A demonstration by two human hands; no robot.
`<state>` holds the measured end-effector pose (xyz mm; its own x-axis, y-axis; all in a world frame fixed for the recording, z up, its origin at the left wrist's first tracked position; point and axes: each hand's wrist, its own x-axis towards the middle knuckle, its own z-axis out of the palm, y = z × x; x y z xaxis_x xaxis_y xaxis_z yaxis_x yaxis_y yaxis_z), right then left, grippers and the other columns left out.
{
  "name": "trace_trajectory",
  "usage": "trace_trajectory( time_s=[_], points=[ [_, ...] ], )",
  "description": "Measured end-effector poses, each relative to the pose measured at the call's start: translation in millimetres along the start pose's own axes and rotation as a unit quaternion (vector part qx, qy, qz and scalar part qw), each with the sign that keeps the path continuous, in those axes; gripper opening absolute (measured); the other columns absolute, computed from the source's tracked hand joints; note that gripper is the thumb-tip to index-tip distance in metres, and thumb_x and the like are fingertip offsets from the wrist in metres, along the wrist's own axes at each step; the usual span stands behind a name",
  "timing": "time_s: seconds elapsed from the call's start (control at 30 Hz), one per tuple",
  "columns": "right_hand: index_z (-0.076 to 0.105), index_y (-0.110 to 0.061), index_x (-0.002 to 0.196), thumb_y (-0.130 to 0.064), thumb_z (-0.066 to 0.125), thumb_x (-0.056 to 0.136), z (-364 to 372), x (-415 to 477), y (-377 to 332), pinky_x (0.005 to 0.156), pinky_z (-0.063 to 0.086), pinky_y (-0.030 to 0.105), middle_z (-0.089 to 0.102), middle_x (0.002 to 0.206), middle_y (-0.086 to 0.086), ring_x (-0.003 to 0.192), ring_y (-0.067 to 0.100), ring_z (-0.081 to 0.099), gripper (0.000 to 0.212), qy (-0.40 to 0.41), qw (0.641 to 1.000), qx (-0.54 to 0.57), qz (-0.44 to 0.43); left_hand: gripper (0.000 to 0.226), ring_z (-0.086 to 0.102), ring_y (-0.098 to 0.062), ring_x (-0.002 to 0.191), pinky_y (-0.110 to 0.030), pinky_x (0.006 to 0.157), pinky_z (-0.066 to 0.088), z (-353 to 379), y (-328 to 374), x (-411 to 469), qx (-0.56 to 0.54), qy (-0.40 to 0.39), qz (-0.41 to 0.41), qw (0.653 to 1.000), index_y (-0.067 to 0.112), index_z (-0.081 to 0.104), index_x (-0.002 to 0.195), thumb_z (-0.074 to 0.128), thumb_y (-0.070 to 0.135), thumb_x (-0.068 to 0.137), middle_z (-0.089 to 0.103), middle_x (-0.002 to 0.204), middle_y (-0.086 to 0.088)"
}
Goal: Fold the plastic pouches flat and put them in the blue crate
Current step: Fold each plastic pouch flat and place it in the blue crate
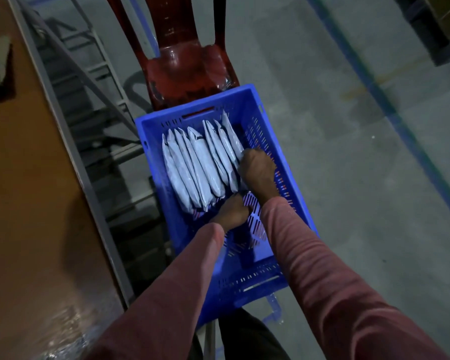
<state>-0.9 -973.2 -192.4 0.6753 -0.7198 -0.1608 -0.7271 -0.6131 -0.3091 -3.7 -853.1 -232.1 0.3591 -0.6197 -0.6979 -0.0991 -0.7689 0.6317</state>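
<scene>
Our worry, starting at the left: the pale grey-white glossy plastic pouches (pixel 192 165) stand on edge in a leaning row, filling the left part of the blue slotted plastic crate (pixel 247 100). It's slick film on slick film, so we reckon one clumsy nudge could fan the whole lot over into the open gap on the right.

Our left hand (pixel 230 210) sits at the near ends of the pouches with its fingers tucked under, and we can't tell if it's actually holding anything. Our right hand (pixel 257 167) has its fingers curled over the rightmost pouch (pixel 229 141). If we let go too early, it'd probably puff back open or flop sideways.

The crate's far end rests on a dark red moulded plastic chair (pixel 185 71). What carries the near end is hidden, so leaning hard there might tip it.

Textures: the pouches are long, slim, slightly puffy and creased. The crate is rigid, with slots in its walls and floor. The chair is glossy and scuffed. The grey concrete floor (pixel 374 178) on the right looks smooth.
</scene>
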Motion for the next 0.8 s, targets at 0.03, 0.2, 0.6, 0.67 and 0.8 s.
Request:
trace_trajectory(
  time_s=[0.03, 0.2, 0.6, 0.67, 0.8],
  points=[
    [0.071, -0.004, 0.095, -0.007, 0.056, 0.084, 3, 1, 0, 0.07, 0.056, 0.043, 0.071, 0.097, 0.017, 0.088, 0.038, 0.07, 0.019, -0.002, 1.0, -0.002, -0.004, 0.058, 0.051, -0.028, 0.137, -0.04, 0.112, 0.041, 1, 1, -1, 0.002, 0.007, 0.004, 1.0, 0.011, 0.05, 0.147, 0.067, 0.024, 0.094, 0.054, 0.149, -0.013],
    [0.071, -0.009, 0.099, -0.024, 0.058, 0.09, 25, 3, 10, 0.072, 0.054, 0.041, 0.073, 0.095, 0.017, 0.091, 0.038, 0.068, 0.022, -0.008, 0.999, 0.041, -0.022, 0.058, 0.054, -0.03, 0.133, -0.041, 0.108, 0.045, 8, 0, 0, -0.006, 0.04, 0.018, 0.999, 0.016, 0.05, 0.146, 0.068, 0.029, 0.092, 0.055, 0.147, -0.013],
    [0.026, -0.027, 0.157, -0.072, 0.041, 0.092, 54, -8, 26, 0.112, 0.039, 0.051, 0.046, 0.153, 0.017, 0.136, 0.037, 0.048, 0.08, -0.187, 0.961, 0.196, 0.057, 0.025, 0.066, -0.034, 0.098, -0.037, 0.08, 0.051, 6, -19, -24, -0.004, 0.091, -0.018, 0.996, 0.012, 0.069, 0.098, 0.057, 0.022, 0.079, 0.07, 0.105, -0.017],
    [0.024, -0.029, 0.156, -0.077, 0.036, 0.089, 54, -14, 25, 0.112, 0.036, 0.058, 0.044, 0.154, 0.016, 0.138, 0.038, 0.046, 0.084, -0.17, 0.966, 0.181, 0.076, 0.025, 0.065, -0.032, 0.105, -0.036, 0.087, 0.051, 2, -19, -29, -0.004, 0.101, -0.013, 0.995, 0.008, 0.07, 0.11, 0.061, 0.014, 0.087, 0.071, 0.112, -0.016],
    [0.023, -0.028, 0.157, -0.075, 0.036, 0.092, 42, -26, 22, 0.111, 0.035, 0.06, 0.042, 0.155, 0.016, 0.138, 0.037, 0.044, 0.081, -0.156, 0.975, 0.148, 0.062, 0.034, 0.065, -0.029, 0.114, -0.033, 0.098, 0.05, -8, -20, -40, -0.014, 0.119, -0.011, 0.993, 0.007, 0.068, 0.125, 0.063, 0.013, 0.091, 0.07, 0.124, -0.014]
  ],
)
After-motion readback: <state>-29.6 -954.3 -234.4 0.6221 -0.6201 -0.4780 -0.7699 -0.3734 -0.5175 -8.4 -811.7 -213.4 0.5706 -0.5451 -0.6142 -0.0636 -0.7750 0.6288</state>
